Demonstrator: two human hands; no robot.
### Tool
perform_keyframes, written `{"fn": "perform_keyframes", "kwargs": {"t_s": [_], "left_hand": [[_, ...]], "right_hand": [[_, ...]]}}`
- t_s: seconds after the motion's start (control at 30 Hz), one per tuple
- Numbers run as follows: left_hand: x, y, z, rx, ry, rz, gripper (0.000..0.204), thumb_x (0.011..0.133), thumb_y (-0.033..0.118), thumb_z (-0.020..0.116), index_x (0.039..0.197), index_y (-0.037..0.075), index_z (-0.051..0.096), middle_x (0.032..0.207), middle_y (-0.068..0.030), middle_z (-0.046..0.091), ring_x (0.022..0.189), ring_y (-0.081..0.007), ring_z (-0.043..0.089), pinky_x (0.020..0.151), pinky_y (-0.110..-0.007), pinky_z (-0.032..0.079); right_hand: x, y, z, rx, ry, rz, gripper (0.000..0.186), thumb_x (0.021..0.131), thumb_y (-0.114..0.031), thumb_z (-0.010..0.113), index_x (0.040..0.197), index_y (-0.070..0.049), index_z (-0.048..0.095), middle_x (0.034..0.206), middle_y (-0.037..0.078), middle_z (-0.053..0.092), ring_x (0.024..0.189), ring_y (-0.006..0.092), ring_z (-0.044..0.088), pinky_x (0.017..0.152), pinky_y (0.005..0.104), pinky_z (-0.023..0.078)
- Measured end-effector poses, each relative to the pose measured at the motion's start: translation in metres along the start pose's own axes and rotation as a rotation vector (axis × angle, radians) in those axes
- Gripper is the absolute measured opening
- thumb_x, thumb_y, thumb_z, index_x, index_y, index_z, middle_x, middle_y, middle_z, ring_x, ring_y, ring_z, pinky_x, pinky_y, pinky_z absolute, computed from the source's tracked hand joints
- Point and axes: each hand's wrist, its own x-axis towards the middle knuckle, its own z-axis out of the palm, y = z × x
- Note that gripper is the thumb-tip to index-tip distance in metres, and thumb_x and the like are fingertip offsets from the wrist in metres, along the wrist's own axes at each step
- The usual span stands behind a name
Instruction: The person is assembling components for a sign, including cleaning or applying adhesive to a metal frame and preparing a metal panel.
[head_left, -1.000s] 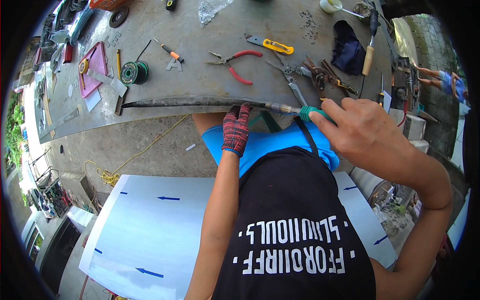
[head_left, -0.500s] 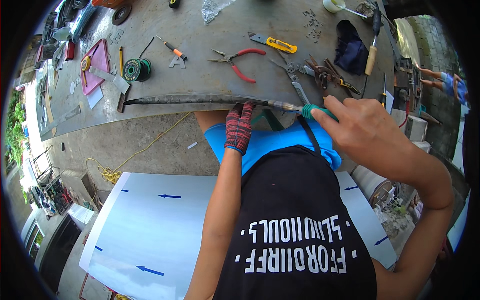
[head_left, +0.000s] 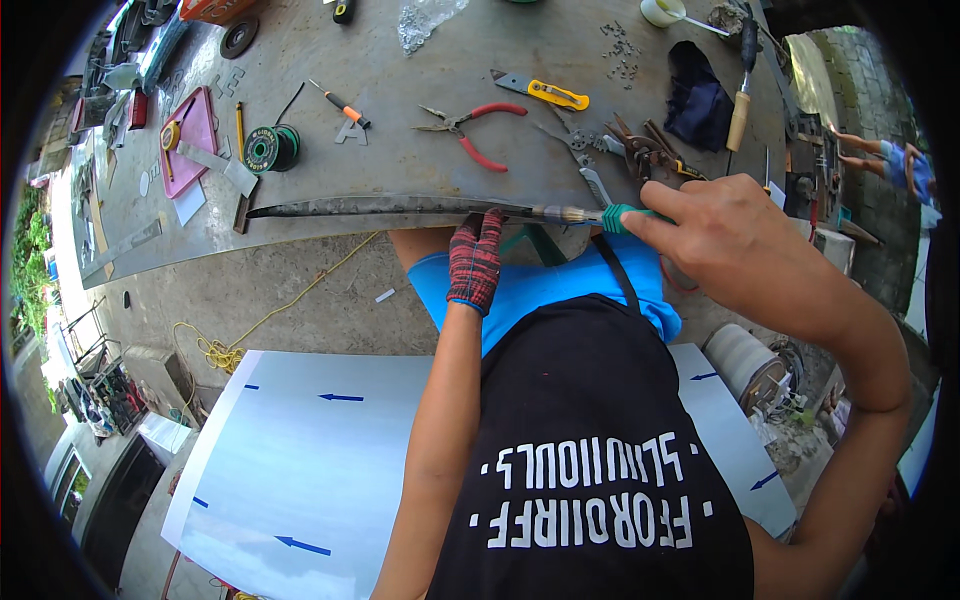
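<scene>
A long, narrow dark metal strip (head_left: 370, 208) lies along the near edge of the steel table (head_left: 330, 170). My left hand (head_left: 473, 262), in a red-and-black knit glove, has its fingers closed on the strip from below, near its right part. My bare right hand (head_left: 715, 235) grips a green-handled tool (head_left: 615, 218) whose metal shaft meets the strip's right end; what its tip touches is too small to tell. Close above lie snips (head_left: 585, 170), a cluster of rusty hand tools (head_left: 640, 150), red-handled pliers (head_left: 485, 150) and a yellow utility knife (head_left: 557, 94).
A pink tray (head_left: 185, 160), wire spool (head_left: 270, 148), dark cloth (head_left: 690, 95) and wooden-handled tool (head_left: 740, 115) sit on the table. White sheets with blue arrows (head_left: 300, 450) lie below, with a yellow cord (head_left: 220, 355) nearby. Another person (head_left: 890, 170) is at the far right.
My right hand has risen slightly and tilted, still holding the green-handled tool. My left hand and the strip have barely moved.
</scene>
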Motion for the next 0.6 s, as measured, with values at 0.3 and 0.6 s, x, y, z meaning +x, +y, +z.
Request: {"fn": "perform_keyframes", "kwargs": {"t_s": [0.3,0.6], "left_hand": [[0.0005,-0.0023,-0.0003,0.012,-0.008,-0.01,0.041,0.107,0.035,0.059,0.117,-0.002,0.074,0.117,-0.0232,0.074,0.109,-0.0378,0.067,0.101,-0.042,0.048],[-0.0006,-0.0006,-0.0002,0.005,-0.004,-0.012,0.042,0.107,0.035,0.059,0.116,-0.002,0.074,0.116,-0.0235,0.074,0.108,-0.0386,0.067,0.1,-0.043,0.048]], "right_hand": [[0.0021,-0.0074,0.0002,-0.071,-0.021,-0.032,0.008,0.082,-0.006,0.068,0.087,-0.001,0.065,0.088,0.009,0.059,0.078,0.0246,0.07,0.068,0.037,0.056],[0.0081,-0.0036,-0.0012,-0.078,-0.006,-0.063,0.005,0.08,-0.007,0.068,0.08,-0.003,0.065,0.085,0.009,0.058,0.078,0.0233,0.069,0.068,0.0366,0.056]]}}
